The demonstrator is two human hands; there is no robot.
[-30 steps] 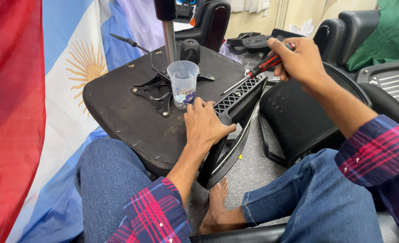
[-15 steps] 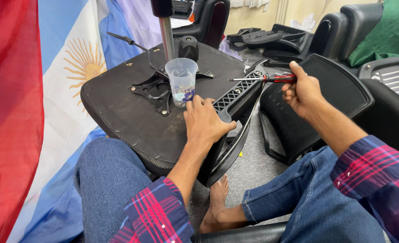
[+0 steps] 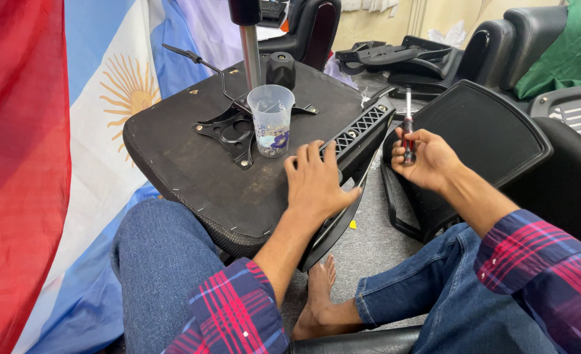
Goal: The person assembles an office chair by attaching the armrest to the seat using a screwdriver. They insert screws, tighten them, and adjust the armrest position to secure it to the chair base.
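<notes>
Your left hand (image 3: 316, 187) lies open and flat on the one black armrest (image 3: 349, 164) at the upturned seat base (image 3: 192, 164) edge, your right hand (image 3: 428, 157) grips one upright screwdriver (image 3: 407, 128) just beside it, and one plastic cup (image 3: 271, 120) stands near your left fingers.

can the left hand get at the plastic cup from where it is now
Probably yes: the left hand rests flat on the upturned chair seat, holding nothing, and the plastic cup stands just ahead with nothing between them.
</notes>
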